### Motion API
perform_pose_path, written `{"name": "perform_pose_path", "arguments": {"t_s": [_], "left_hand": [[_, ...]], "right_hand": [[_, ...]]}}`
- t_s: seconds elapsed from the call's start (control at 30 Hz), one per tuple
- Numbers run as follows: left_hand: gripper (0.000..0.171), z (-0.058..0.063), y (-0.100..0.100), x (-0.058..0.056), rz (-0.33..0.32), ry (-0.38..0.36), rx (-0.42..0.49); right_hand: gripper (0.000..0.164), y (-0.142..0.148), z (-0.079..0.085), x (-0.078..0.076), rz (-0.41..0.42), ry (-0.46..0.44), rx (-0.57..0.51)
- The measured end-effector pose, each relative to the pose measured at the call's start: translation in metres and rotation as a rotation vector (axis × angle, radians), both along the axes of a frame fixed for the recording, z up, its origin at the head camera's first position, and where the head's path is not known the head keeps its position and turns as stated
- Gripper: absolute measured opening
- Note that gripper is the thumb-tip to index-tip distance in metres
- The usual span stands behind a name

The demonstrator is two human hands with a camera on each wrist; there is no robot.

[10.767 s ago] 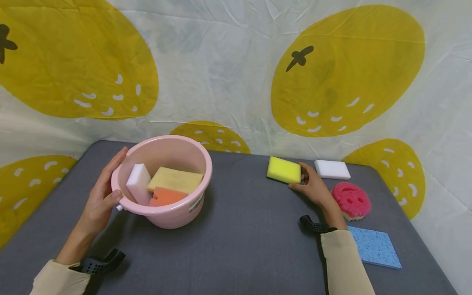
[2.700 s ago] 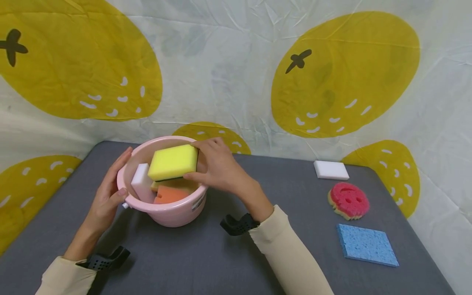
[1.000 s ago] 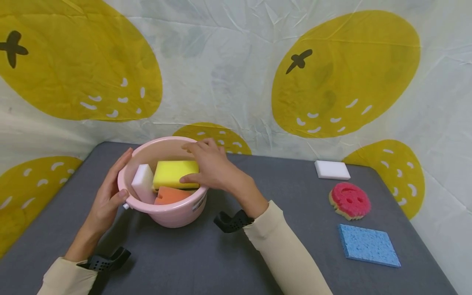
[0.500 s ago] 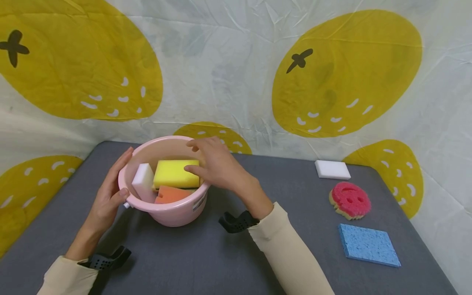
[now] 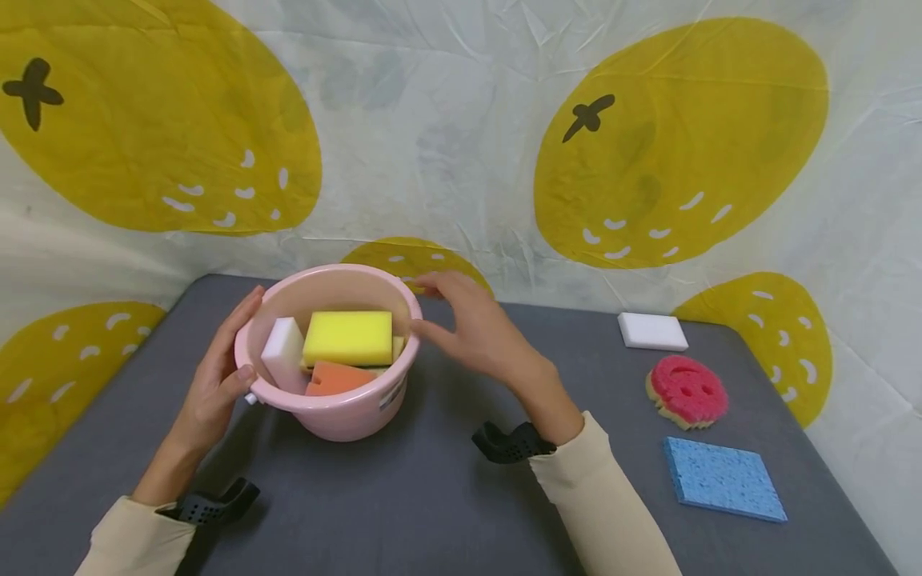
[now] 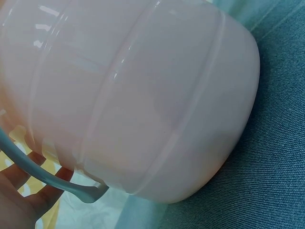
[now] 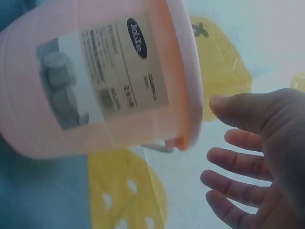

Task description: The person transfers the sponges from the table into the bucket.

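While L hand (image 5: 210,390) holds bkt (image 5: 338,420), yel. sponge (image 5: 348,338) lies inside.

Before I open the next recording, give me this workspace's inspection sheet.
Surface: dark grey cloth-covered table.
Job's things: glossy pink plastic bucket holding thick white block, yellow rectangular sponge, orange sponge, mostly hidden tan sponge; outside, flat white block, round red sponge, flat blue rectangular sponge.
Clutter: nothing seen.
Hands: left hand grips the bucket; right hand is empty, close beside it.
Cables: nothing seen.
Surroundings: white fabric backdrop, yellow fruit print.
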State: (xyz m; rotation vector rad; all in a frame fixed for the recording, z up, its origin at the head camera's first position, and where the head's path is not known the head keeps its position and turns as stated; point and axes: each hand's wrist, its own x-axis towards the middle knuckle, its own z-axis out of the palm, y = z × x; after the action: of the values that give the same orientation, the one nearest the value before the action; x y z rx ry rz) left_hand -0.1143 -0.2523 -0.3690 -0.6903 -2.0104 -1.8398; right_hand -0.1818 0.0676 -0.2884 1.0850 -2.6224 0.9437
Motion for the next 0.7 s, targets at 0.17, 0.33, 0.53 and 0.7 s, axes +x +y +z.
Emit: {"name": "perform_pose_path", "arguments": {"t_s": [0.17, 0.33, 0.53, 0.7], "left_hand": [[0.071, 0.001, 0.000, 0.001, 0.009, -0.019, -0.007], [0.070, 0.001, -0.001, 0.000, 0.009, -0.007, -0.001], [0.071, 0.000, -0.001, -0.001, 0.000, 0.000, 0.010], [0.071, 0.000, -0.001, -0.001, 0.004, -0.006, 0.005]], "right_hand": [[0.053, 0.016, -0.004, 0.004, -0.030, -0.007, 0.011], [0.051, 0.033, -0.008, 0.008, -0.043, 0.020, -0.003], [0.051, 0.057, -0.014, 0.013, -0.074, 0.064, -0.004], [0.050, 0.079, -0.021, 0.016, -0.103, 0.065, -0.017]]}}
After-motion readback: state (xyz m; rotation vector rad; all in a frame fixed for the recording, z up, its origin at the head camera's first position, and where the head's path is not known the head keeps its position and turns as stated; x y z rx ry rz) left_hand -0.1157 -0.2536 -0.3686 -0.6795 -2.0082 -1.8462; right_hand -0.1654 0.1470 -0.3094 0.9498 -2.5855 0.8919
